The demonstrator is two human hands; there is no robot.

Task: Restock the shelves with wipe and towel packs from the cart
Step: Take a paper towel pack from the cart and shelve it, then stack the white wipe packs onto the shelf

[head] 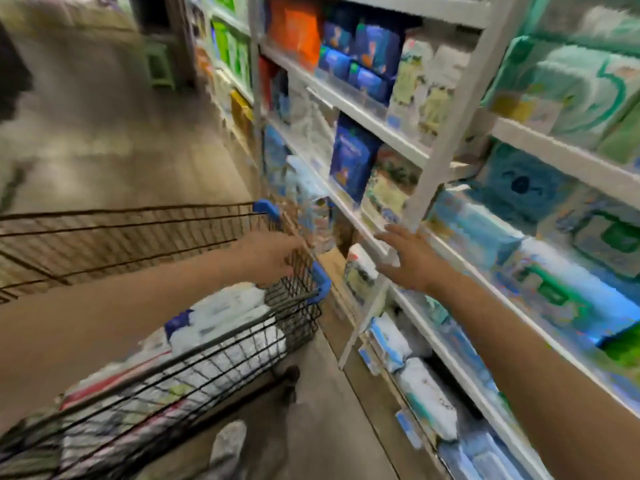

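Note:
A black wire cart (294,308) with blue corner caps stands at the lower left, filled with white wipe and towel packs (228,317). My left hand (270,256) curls over the cart's far rim and grips the wire. My right hand (412,258) reaches toward the white shelves (381,129) on the right, fingers spread and holding nothing, close to a shelf edge. The shelves hold blue, green, orange and white packs (353,157). The frame is blurred by motion.
A second, empty wire basket (121,237) sits at the middle left beyond the cart. The aisle floor (104,133) runs ahead, with a green stool (161,64) far down it. My foot (228,445) shows at the bottom, between cart and shelves.

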